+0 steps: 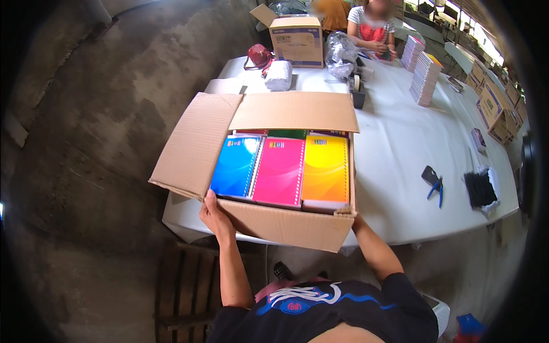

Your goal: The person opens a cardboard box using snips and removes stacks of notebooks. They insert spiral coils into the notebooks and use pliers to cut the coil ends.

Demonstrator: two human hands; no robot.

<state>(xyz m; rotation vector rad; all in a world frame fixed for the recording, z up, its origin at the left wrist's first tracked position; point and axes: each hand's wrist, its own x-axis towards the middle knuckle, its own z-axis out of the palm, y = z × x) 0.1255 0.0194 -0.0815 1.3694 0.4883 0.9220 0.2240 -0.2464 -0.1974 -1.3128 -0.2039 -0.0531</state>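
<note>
An open cardboard box (200, 143) sits at the near edge of a white table (400, 160). Inside lie spiral notebooks side by side: a blue one (235, 166), a pink one (280, 170) and a yellow one (325, 168), with more beneath them. My left hand (214, 216) grips the box's near left corner, under the left flap. My right forearm reaches under the near right corner; my right hand is hidden behind the near flap (291, 226).
On the table behind stand a smaller printed carton (297, 39), a red bag (259, 55), a white roll (279, 74), a tape dispenser (358, 88), stacks of notebooks (426, 77), blue-handled pliers (436, 187) and a black bundle (479, 188). A person sits at the far side. More cartons (492, 108) lie right.
</note>
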